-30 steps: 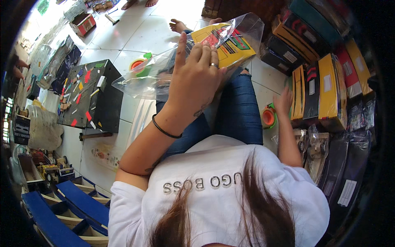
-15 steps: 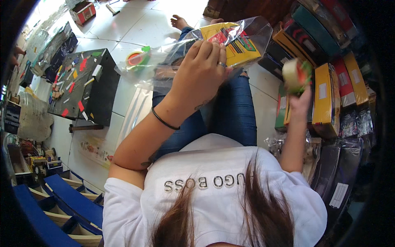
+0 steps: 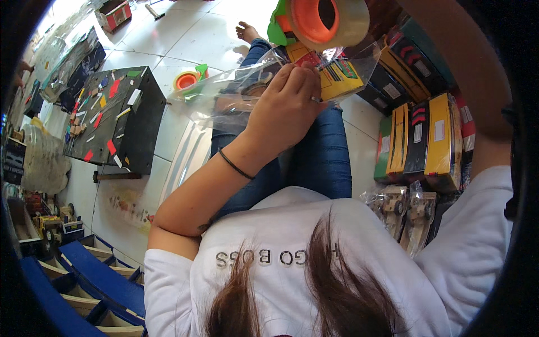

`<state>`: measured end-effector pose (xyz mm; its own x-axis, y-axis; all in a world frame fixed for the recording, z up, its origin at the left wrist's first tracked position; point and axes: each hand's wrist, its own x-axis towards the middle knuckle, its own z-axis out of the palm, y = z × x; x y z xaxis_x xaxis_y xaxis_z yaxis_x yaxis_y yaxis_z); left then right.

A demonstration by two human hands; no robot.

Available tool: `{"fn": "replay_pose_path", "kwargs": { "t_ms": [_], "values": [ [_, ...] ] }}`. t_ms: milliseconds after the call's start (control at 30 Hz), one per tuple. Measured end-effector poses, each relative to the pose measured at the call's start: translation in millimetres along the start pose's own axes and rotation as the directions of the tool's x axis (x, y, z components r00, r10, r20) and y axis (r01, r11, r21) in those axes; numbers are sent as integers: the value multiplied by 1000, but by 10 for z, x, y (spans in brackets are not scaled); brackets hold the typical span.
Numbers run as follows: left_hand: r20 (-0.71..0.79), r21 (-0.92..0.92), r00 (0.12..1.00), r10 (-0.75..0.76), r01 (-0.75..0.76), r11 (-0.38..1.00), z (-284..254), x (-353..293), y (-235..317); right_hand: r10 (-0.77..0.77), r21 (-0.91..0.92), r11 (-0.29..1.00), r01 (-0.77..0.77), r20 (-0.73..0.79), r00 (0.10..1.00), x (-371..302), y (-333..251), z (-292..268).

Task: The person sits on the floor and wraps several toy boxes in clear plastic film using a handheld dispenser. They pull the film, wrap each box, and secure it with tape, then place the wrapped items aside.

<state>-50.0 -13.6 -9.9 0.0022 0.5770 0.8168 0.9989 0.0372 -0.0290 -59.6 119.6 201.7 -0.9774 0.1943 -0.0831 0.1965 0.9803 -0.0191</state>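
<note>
My left hand [image 3: 289, 104] is closed on a clear plastic bag [image 3: 213, 104], its fingers gathering the film against a yellow package [image 3: 341, 80] inside. The package lies above my knees, partly hidden by those fingers. Close above it is a hand tape dispenser [image 3: 352, 25], green with an orange core and a roll of clear tape, cut off by the top edge. My right forearm [image 3: 477, 62] rises along the right side and leaves the picture at the top. The right hand is out of sight, so its hold on the dispenser cannot be seen.
Left stands a black box [image 3: 126, 121] stuck with coloured scraps; a second tape dispenser [image 3: 188, 80] lies on the tiles beyond. Yellow and black boxed packages [image 3: 441, 135] stand at right, above bagged wooden toy vehicles [image 3: 396, 205]. Blue wooden compartments [image 3: 104, 269] fill the lower left.
The tape dispenser has come from the right side up to the top middle, close above the package. My right arm has swung upward, its hand leaving view. My left hand has shifted slightly right.
</note>
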Motion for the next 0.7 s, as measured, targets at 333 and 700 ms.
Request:
{"fn": "replay_pose_path", "kwargs": {
  "t_ms": [333, 700],
  "values": [
    [22, 34, 999, 37, -38, 999, 19, -13, 15, -51, -115, 992, 51, -3, 999, -79, -50, -20],
    [-75, 15, 996, 49, -48, 999, -5, -30, 69, -44, -15, 999, 41, -285, 958, -1173, 13, 476]
  ]
}}
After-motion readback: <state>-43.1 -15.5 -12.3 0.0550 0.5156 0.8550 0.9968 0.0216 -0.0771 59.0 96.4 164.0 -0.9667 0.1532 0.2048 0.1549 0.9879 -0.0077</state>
